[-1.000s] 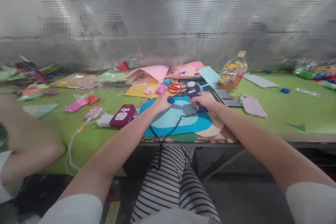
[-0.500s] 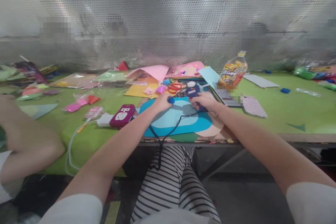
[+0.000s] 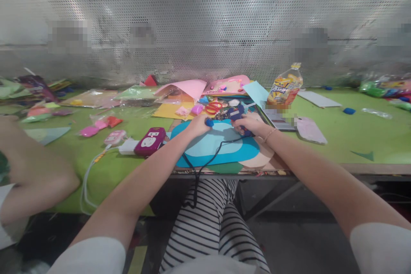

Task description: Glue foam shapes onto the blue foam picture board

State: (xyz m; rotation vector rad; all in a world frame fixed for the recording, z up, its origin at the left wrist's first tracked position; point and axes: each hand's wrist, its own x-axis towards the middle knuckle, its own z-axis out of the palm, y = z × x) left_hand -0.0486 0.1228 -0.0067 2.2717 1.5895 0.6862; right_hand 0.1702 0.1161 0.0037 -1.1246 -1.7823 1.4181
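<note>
My right hand (image 3: 245, 125) is wrapped round the handle of a dark blue hot glue gun (image 3: 236, 111), with a pale glue stick jutting from its back. The gun's black cord (image 3: 220, 149) runs across the paper and over the table edge. My left hand (image 3: 199, 126) pinches a small dark blue lump (image 3: 209, 123), seemingly soft clay. Below both hands lies a blue cut-out paper (image 3: 224, 157) with a light blue rounded piece (image 3: 205, 145) on top. Which way the gun's nozzle points is hard to make out; my fingers partly cover it.
Beyond my hands lie red scissors (image 3: 213, 107) and a pink clay packet (image 3: 197, 109). A purple power bank (image 3: 150, 141) with a white plug sits left. To the right are a drink bottle (image 3: 285, 86) and a phone (image 3: 310, 130). Another person's arm (image 3: 38, 167) rests at far left.
</note>
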